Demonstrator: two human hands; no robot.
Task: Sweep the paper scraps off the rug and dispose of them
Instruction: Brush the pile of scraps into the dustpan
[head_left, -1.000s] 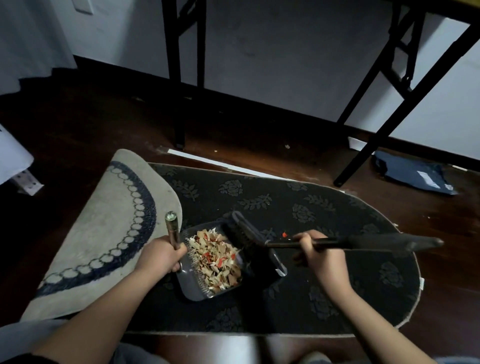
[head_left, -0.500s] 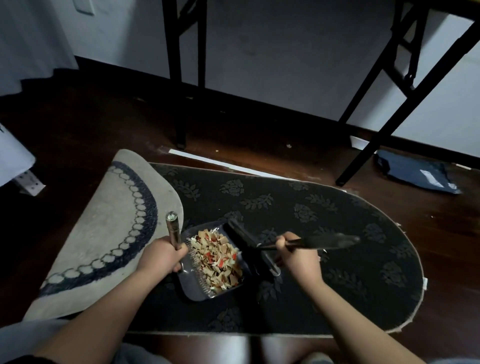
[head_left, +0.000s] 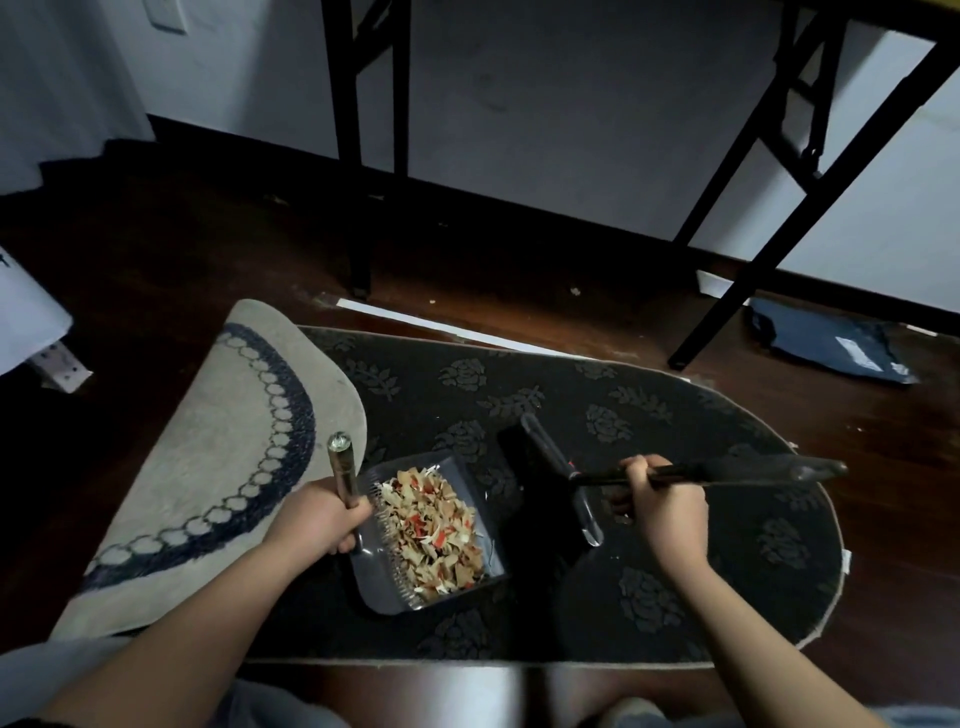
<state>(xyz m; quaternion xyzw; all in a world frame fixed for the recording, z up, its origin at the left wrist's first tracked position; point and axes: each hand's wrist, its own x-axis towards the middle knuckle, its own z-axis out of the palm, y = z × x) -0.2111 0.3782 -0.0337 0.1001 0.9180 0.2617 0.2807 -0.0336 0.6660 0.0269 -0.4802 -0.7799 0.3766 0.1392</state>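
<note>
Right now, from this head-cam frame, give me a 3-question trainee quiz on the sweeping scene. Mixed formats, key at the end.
1. True or false: the dustpan already holds a pile of paper scraps.
2. What does the right hand grip? A) the brush handle B) a table leg C) the grey rug
3. Fill in: the left hand grips the dustpan's metal ______, which points up.

Key: 1 true; 2 A; 3 handle. The dustpan sits on the dark floral rug, with the brush head to its right, apart from the pile.
</note>
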